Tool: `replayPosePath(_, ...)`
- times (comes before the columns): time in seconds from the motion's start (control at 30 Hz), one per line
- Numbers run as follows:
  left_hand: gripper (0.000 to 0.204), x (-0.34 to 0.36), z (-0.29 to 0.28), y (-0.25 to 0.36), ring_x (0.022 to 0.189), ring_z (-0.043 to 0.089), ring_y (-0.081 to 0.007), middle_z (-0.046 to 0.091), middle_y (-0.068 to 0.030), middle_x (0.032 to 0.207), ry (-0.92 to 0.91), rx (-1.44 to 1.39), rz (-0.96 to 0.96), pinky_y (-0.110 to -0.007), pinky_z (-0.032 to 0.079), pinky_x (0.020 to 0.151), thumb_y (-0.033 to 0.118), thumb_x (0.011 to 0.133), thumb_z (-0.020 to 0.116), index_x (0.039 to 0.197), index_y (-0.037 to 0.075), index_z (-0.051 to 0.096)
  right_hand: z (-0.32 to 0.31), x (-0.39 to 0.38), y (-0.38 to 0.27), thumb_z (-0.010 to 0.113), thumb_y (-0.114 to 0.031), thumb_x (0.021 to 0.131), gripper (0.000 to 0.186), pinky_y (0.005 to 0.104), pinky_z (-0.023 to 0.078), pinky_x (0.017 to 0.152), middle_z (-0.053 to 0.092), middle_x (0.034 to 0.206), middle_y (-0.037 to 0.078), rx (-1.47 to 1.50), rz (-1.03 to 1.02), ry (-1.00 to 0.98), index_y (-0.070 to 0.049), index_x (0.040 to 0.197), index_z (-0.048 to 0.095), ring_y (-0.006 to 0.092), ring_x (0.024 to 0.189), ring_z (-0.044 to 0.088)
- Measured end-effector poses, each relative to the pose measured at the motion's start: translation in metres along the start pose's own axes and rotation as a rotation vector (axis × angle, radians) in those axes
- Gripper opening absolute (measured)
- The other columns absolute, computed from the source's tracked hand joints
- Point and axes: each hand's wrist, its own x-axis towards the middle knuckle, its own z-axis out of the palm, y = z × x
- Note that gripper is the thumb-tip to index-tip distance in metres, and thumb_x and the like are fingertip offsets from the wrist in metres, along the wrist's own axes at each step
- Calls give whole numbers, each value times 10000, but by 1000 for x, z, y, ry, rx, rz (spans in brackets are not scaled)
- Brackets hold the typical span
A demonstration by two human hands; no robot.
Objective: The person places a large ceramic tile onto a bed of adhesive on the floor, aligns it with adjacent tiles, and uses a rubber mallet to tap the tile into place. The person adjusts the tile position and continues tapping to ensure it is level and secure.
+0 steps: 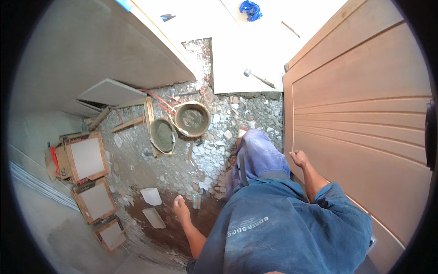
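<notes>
My left hand (pixel 180 205) hangs over the dark earth floor with its fingers curled closed. No object shows sticking out of it. Near it lie a white tile piece (pixel 151 196), another flat offcut (pixel 154 218) and a small coloured packet (pixel 196 201). On the right, my right hand (pixel 299 158) is loosely closed beside the wooden door (pixel 356 109), with nothing visible in it. Whether it touches the door I cannot tell. Ahead on the rubble stand two buckets of grey mortar, a round bucket (pixel 206 108) and a narrower bucket (pixel 155 145).
Broken tile rubble (pixel 219 137) covers the floor ahead. Boxed tiles (pixel 88 157) lean along the left wall. Wooden strips (pixel 127 124) and a grey slab (pixel 112 89) lie near the buckets. A mallet-like tool (pixel 259 78) rests on the bright tiled floor (pixel 237 59) beyond, farther from a blue bag (pixel 251 10).
</notes>
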Motion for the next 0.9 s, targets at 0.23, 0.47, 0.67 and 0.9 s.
replayPosePath(0.23, 478, -143, 0, -179, 707, 559, -214, 602, -117, 778, -33, -75, -483, -386, 456, 679, 397, 947, 544, 949, -74, 622, 2, -9, -19, 546, -401, 899, 474, 450, 467, 928, 657, 1075, 273, -74, -160, -67, 34, 1020, 691, 417, 1077, 605)
replayPosePath(0.47, 480, -227, 50, -235, 698, 561, -215, 602, -117, 760, -75, -93, -719, -383, 456, 677, 400, 945, 547, 940, -74, 621, -15, -17, -29, 565, -394, 893, 477, 417, 475, 930, 664, 1081, 270, -27, -188, -57, 34, 1064, 688, 387, 1073, 628)
replayPosePath(0.67, 482, -206, 77, -187, 691, 564, -217, 601, -117, 745, 1, -151, -674, -380, 456, 675, 402, 943, 550, 933, -74, 620, -38, 20, -36, 565, -403, 896, 486, 408, 484, 916, 669, 1071, 269, -86, -213, -75, 30, 1081, 683, 389, 1053, 638)
replayPosePath(0.9, 531, -135, 79, -65, 938, 652, -271, 667, -166, 1012, 13, -225, -301, -425, 485, 816, 441, 940, 535, 1112, -53, 624, -81, 113, -32, 605, -350, 914, 428, 315, 475, 575, 609, 702, 64, 111, -306, -17, 68, 955, 684, 149, 609, 572)
